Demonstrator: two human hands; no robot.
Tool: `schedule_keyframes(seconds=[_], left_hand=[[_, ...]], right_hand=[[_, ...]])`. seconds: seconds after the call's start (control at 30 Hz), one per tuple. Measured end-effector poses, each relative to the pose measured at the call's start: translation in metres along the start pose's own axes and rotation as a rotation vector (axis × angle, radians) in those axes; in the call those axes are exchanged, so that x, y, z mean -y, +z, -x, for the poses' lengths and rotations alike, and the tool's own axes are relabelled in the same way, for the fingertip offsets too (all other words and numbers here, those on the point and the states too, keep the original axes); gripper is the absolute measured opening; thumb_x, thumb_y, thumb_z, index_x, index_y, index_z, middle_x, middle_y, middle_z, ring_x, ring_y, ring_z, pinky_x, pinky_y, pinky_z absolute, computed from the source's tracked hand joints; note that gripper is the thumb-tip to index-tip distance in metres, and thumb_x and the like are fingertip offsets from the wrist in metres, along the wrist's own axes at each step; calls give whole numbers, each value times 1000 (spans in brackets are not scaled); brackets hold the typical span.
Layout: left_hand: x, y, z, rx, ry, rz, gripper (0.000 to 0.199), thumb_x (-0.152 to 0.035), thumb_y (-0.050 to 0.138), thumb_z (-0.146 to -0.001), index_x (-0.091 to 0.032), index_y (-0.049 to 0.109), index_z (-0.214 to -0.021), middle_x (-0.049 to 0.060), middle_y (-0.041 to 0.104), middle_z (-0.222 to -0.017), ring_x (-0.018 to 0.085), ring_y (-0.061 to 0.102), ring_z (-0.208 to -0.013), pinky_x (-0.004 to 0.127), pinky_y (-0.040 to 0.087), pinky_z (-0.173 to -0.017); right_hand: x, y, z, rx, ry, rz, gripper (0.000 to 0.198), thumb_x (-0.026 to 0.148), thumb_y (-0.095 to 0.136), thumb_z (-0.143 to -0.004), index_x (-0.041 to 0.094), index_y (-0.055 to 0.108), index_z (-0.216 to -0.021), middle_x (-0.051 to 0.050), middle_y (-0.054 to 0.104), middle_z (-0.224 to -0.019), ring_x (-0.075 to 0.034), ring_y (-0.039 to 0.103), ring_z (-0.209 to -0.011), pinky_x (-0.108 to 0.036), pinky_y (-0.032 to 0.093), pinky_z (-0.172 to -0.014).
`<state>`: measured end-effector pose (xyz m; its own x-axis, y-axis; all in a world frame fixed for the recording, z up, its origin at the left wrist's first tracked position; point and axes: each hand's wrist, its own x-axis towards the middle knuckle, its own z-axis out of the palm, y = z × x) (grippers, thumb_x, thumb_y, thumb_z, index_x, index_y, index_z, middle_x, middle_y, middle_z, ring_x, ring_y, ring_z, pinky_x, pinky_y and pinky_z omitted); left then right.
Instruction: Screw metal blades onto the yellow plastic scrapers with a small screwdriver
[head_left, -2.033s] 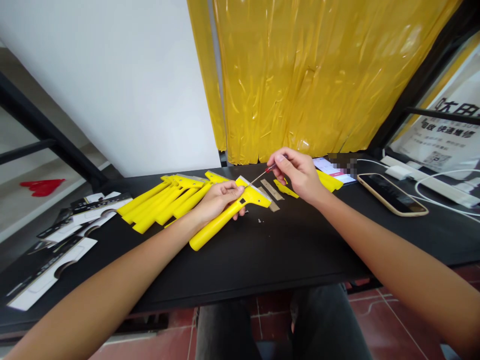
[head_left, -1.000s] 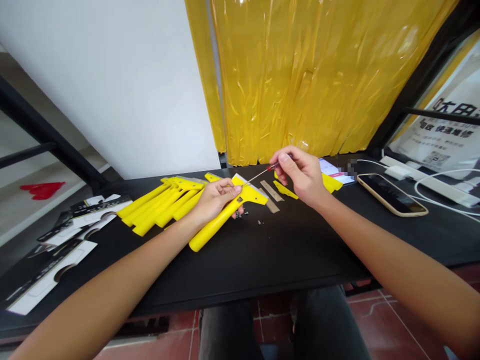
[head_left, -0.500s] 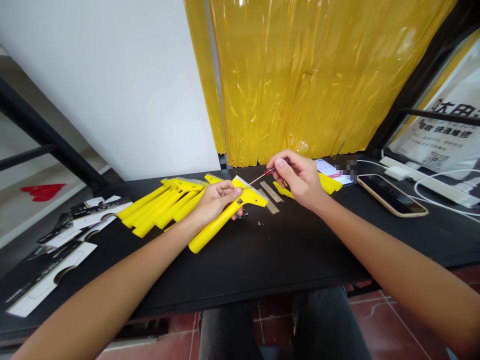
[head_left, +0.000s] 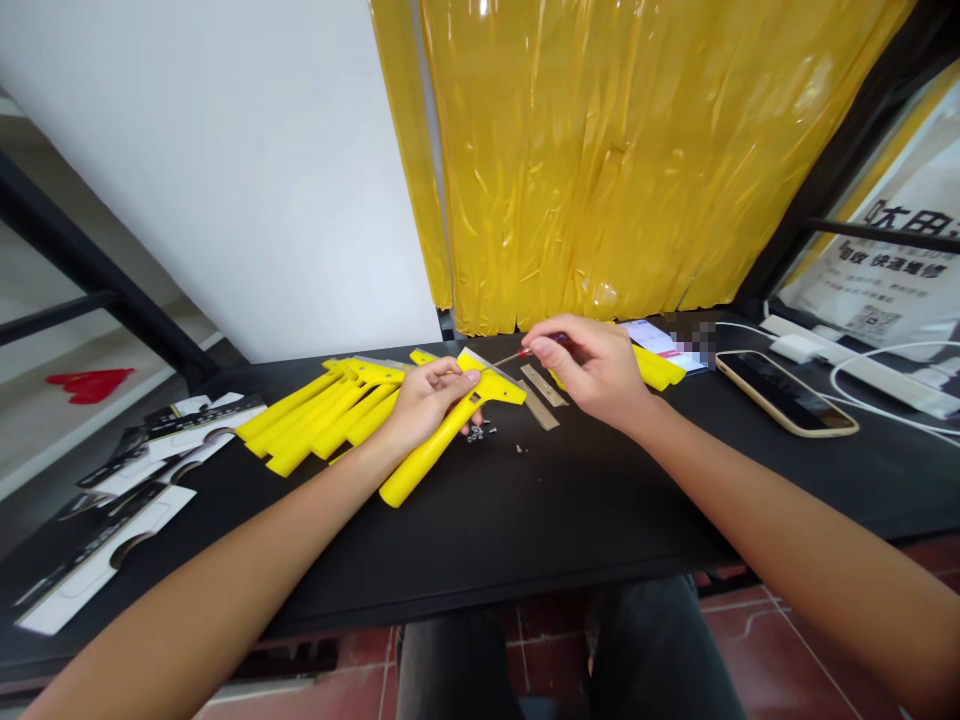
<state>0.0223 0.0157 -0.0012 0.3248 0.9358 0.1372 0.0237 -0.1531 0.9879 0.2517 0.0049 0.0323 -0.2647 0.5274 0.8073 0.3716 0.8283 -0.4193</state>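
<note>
My left hand (head_left: 435, 400) is closed around the head of a yellow scraper (head_left: 429, 452), whose handle slants down toward the table's front. A metal blade edge shows along the scraper's far side. In my closed right hand (head_left: 589, 365) is a screwdriver (head_left: 517, 356) with a red handle; its shaft points left at the scraper head, close to my left fingertips. The tip's exact contact is hidden. Several small screws (head_left: 478, 433) lie on the table just beyond the scraper. Two flat blade strips (head_left: 543, 385) rest to the right of its head.
Several yellow scrapers (head_left: 322, 410) lie in a row at the left, beside black-and-white cardboard sleeves (head_left: 112, 555). Behind my right hand are another yellow piece (head_left: 656, 368) and a lit phone screen (head_left: 660, 340). A second phone (head_left: 784, 392) and a white power strip (head_left: 862, 360) sit at the right.
My right hand has moved slightly left and down, bringing the screwdriver lower. The scraper head has shifted a little left in my left hand.
</note>
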Motion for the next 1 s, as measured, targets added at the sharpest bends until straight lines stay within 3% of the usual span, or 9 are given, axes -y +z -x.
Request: schedule_keyframes(seconds=[0.13,0.3,0.6,0.83,1.0], left_hand=[[-4,3,2,-103,58,-56,28,-39,73,-83,-19,54,-79,3,70,-63,18,67,-50,26,52,-41],[-5,4,3,-134,100,-98,28,-38,72,-84,-19,53,-79,3,69,-65,16,67,-50,24,51,-41],[-2,-3,1,-292,193,-170,29,-44,70,-85,-18,55,-85,3,69,-76,18,69,-54,23,52,-41],[5,-11,-4,-359,238,-261,28,-45,66,-88,-20,55,-82,1,67,-75,18,69,-54,24,50,-43],[3,-14,-3,-384,252,-355,27,-44,62,-90,-20,56,-80,0,66,-70,18,69,-58,24,52,-47]], right_hand=[[2,4,1,-14,-110,85,18,37,61,-95,22,71,-92,-4,75,-86,-16,65,-70,-31,47,-67],[-2,5,3,-44,-30,163,25,45,62,-93,22,68,-88,-4,74,-80,-17,62,-64,-31,45,-63],[-16,10,3,181,163,458,43,46,29,-104,21,51,-78,-4,61,-67,-18,56,-61,-32,28,-57],[-8,14,6,300,142,406,28,45,42,-100,21,56,-101,-7,71,-92,-21,63,-73,-32,33,-60],[-11,19,7,350,170,509,40,50,35,-102,21,57,-87,-5,67,-73,-21,60,-63,-33,27,-56]])
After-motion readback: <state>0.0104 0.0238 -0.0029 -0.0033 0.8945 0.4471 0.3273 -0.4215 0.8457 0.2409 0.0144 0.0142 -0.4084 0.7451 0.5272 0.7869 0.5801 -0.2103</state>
